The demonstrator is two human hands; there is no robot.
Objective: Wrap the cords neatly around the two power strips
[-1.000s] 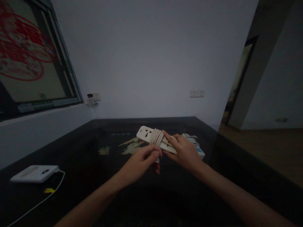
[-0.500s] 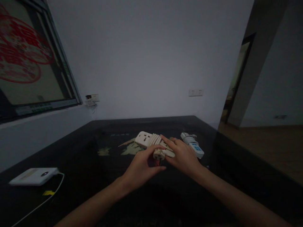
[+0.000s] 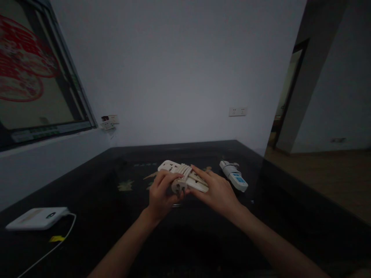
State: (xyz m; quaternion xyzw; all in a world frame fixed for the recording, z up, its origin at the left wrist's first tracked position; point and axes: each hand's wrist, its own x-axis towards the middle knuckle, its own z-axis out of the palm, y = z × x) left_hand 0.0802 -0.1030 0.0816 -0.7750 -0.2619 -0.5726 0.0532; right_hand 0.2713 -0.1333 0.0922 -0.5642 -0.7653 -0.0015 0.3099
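A white power strip (image 3: pixel 198 184) with its cord (image 3: pixel 183 170) wound in several turns around the middle is in front of me, over the table. My right hand (image 3: pixel 220 191) is closed around its right end, fingers on top and thumb along the near side. My left hand (image 3: pixel 162 191) is closed on the cord's plug (image 3: pixel 179 187), just in front of the strip's left part. The plug's metal pins point towards me. Part of the strip's socket face shows beyond my left fingers.
Right of my hands, a second power strip (image 3: pixel 236 177) with blue panels and a wound grey cord lies on the black table (image 3: pixel 203 239). At the left are a white power bank (image 3: pixel 37 219), its white cable (image 3: pixel 72 227) and a yellow scrap (image 3: pixel 57 239). Wall sockets (image 3: pixel 237 112) sit behind.
My left hand has shifted left with the plug, and its fingers have closed in around it. The strip has also moved slightly left in view, still in my right hand.
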